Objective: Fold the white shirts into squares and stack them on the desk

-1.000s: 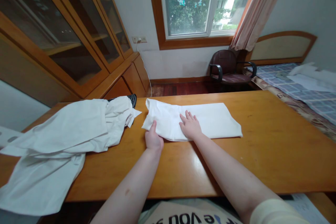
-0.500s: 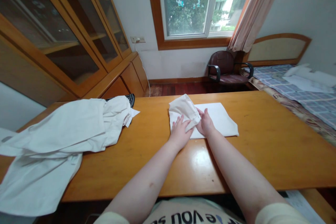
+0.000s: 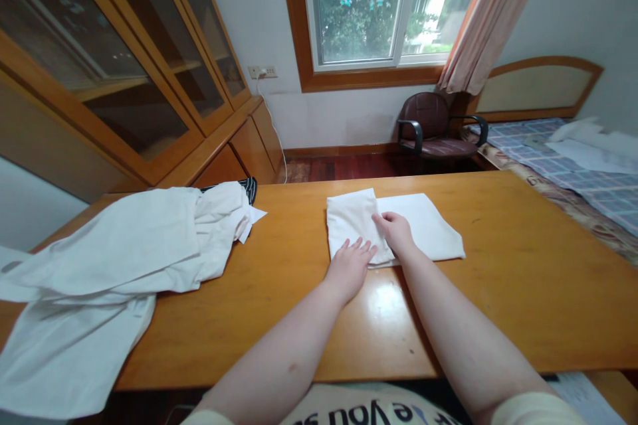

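Observation:
A white folded cloth [image 3: 421, 229] lies on the wooden table in front of me, its left part doubled over into a flap [image 3: 353, 216]. My left hand [image 3: 349, 265] rests flat with fingers spread on the flap's near edge. At the flap's right edge, my right hand [image 3: 396, 231] has thumb and forefinger closed on the fabric; its other fingers are partly hidden. Whether the cloth is a garment I cannot tell.
A heap of white clothes [image 3: 114, 239] covers the table's left side and hangs over its front edge, with a black striped cloth [image 3: 250, 189] behind it. Beyond the wooden table [image 3: 518, 279] stand a brown armchair [image 3: 431, 123], a bed [image 3: 543, 146] and a glass-door cabinet [image 3: 144, 73].
The flap, raised and slanted before, now lies flat and squared on the cloth. My right hand has moved from beneath its corner to its right edge, and my left hand lies flatter.

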`<state>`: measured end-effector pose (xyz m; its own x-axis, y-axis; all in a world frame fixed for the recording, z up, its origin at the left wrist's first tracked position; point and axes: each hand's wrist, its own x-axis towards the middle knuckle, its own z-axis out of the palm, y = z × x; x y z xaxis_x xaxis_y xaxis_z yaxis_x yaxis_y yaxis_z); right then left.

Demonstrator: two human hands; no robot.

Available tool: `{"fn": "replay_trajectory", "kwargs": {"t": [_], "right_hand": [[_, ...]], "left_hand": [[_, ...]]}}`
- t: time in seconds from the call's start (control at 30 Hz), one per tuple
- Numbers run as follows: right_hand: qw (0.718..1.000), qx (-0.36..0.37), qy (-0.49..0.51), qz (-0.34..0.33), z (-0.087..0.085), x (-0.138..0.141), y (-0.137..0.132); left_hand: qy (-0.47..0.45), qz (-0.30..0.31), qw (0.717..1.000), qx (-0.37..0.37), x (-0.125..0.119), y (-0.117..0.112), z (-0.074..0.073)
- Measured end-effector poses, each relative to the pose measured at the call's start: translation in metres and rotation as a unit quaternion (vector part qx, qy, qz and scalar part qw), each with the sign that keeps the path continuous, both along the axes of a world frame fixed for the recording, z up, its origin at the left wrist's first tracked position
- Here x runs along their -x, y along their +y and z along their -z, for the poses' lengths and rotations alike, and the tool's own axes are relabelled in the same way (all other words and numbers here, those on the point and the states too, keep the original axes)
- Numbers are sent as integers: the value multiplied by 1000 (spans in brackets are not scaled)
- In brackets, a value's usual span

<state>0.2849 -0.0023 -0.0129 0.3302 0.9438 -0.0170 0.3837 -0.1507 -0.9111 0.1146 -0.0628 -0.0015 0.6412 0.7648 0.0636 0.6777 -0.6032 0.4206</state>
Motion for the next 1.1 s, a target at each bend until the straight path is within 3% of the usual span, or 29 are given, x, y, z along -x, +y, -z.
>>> {"fn": "replay_trajectory", "kwargs": {"t": [0.17,0.4,0.77,0.87,0.97,1.03,1.1], "right_hand": [[999,7,-11,-32,5,-4,3],[995,67,30,-62,9,-11,8],[996,30,-27,-77,19,-15,13],[996,27,-34,-83,18,-16,13],[994,39,-46,-94,13,-14,10],[990,51,-54,-119,8,-10,5],[983,66,-38,-165,4,-4,-2]], "left_hand": [[-33,32,999,16,-2,1,8],[-100,10,992,75,-3,0,19],[-111,42,989,91,4,-3,-9],[-236,-49,966,91,13,7,-11],[-380,-224,893,90,33,28,-19],[-417,-299,852,108,51,43,-25],[-418,-329,838,120,72,54,-29]]}}
